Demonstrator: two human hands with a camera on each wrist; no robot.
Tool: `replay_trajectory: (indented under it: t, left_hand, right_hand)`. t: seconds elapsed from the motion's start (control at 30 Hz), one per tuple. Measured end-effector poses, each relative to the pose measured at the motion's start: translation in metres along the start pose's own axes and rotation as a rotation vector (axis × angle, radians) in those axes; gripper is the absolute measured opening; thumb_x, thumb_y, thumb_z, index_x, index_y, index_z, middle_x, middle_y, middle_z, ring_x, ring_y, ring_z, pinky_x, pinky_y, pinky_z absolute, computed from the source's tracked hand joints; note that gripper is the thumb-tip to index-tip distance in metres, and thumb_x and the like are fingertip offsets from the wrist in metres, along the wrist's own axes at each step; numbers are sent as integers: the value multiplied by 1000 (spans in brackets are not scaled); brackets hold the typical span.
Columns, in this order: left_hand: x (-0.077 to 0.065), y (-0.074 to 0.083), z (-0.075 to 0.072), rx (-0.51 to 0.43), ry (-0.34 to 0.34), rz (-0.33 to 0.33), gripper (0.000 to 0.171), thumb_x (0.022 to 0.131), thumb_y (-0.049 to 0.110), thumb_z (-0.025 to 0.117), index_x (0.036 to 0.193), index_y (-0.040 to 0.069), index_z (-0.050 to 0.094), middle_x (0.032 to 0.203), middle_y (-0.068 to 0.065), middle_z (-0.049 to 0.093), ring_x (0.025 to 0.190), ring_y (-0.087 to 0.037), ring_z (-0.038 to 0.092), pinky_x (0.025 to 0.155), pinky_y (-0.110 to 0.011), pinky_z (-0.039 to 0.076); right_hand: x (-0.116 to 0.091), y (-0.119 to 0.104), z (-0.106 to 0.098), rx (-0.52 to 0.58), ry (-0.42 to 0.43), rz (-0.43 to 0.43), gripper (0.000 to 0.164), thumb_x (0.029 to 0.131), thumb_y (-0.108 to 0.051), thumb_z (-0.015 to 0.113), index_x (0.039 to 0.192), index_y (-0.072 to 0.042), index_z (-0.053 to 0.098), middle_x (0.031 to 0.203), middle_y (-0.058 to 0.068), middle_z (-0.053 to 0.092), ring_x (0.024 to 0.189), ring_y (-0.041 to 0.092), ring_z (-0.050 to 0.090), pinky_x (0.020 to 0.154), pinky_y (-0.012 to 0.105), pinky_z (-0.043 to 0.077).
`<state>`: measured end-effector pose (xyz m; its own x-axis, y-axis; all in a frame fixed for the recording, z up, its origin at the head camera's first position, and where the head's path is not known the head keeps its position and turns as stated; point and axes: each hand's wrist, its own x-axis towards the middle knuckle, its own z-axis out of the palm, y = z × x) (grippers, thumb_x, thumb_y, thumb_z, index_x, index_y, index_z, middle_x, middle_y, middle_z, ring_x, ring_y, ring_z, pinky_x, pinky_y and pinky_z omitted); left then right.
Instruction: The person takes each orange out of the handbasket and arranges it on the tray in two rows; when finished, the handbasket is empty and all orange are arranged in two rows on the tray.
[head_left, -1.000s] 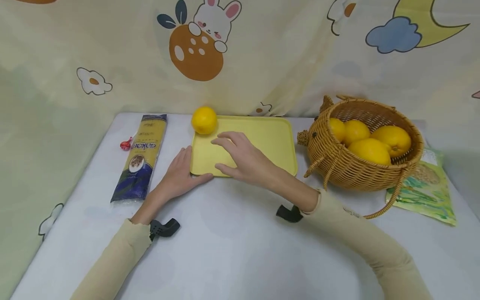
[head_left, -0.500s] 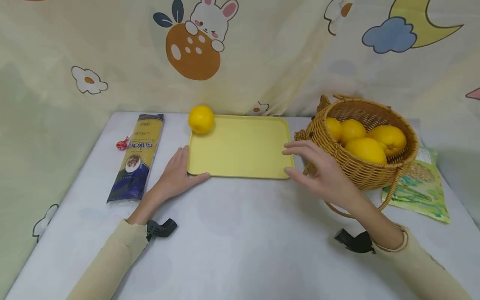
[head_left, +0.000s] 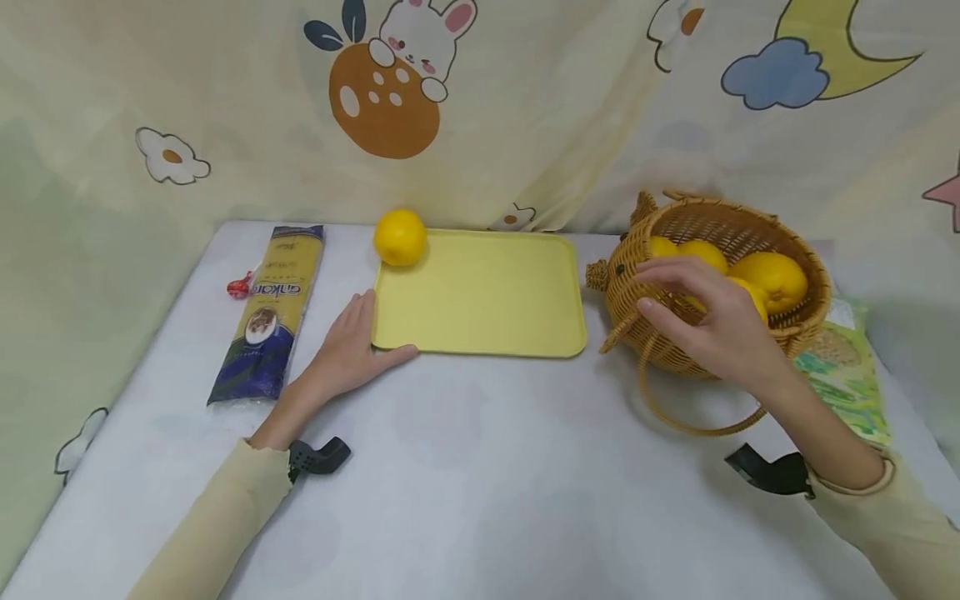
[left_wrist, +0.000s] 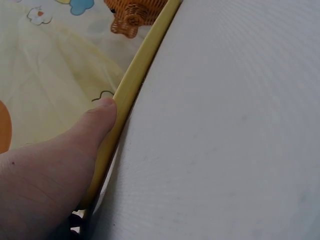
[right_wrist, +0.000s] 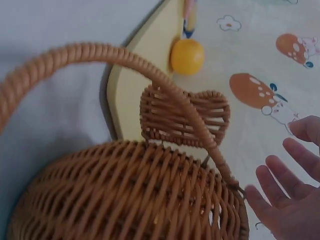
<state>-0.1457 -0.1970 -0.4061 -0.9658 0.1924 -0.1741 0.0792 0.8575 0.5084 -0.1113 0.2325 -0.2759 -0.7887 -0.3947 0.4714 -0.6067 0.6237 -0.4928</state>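
Observation:
My left hand [head_left: 347, 354] rests at the near left corner of a yellow tray [head_left: 487, 300]. Its fingers lie straight along the left side, and in the left wrist view the thumb [left_wrist: 95, 120] presses the rim [left_wrist: 142, 55]. On the tray's far left corner sits a round yellow-orange fruit [head_left: 401, 237]. Over the near side of a pig-shaped wicker basket [head_left: 738, 218] hovers my right hand [head_left: 716, 325], fingers loosely spread and holding nothing. Several yellow fruits [head_left: 772, 279] lie inside, partly hidden behind that hand. The right wrist view shows the basket's handle [right_wrist: 100, 52] beside the fingers.
Left of the tray lies a blue and yellow pasta packet [head_left: 266, 317], with a red-wrapped candy [head_left: 239, 287] at its left edge. A green printed bag [head_left: 843, 362] lies partly under the basket. A patterned cloth [head_left: 525, 100] hangs behind the table.
My right hand has moved from above the tray, near the round fruit, rightwards to over the basket. The left hand stays at the tray's corner. The basket's handle now lies lower in front.

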Motion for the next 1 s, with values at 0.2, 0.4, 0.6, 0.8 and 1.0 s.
replay_trajectory:
  t: [0.2,0.4,0.6,0.8,1.0]
  left_hand:
    - [-2,-2,3,0,9,9,121,80,74,57,155,6,-8,164,-17,-4,152,-37,-1,123,-56,7]
    - [-1,0,5,0,7,19,121,81,74,56,155,5,-9,164,-18,-5,152,-38,-1,123,-56,6]
    - [-2,-1,3,-9,18,15,120,81,73,57,155,5,-9,164,-18,-4,152,-38,-1,123,-56,6]
    - [-1,-2,6,-13,28,31,120,81,73,57,155,5,-7,164,-19,-2,152,-38,1,123,-56,8]
    - [-3,0,4,-7,41,44,119,81,71,59,155,4,-6,164,-19,-1,152,-38,1,123,-55,7]
  right_hand:
    - [-3,2,-13,-27,34,-1,34,79,7,73,111,-4,69,116,9,65,117,-10,48,99,4,36]
    - [3,17,-28,-41,51,41,19,83,3,70,102,-2,70,106,-14,64,106,-12,52,90,3,39]
    - [21,40,-45,-94,-81,241,14,93,-21,65,102,-14,72,96,-25,62,90,-12,52,76,6,38]
    - [35,60,-61,-202,-286,313,20,96,-28,60,108,-15,71,100,-12,66,82,-8,53,70,7,42]
    - [46,72,-61,-262,-516,290,23,97,-30,59,113,-17,68,113,5,68,87,15,58,71,26,49]
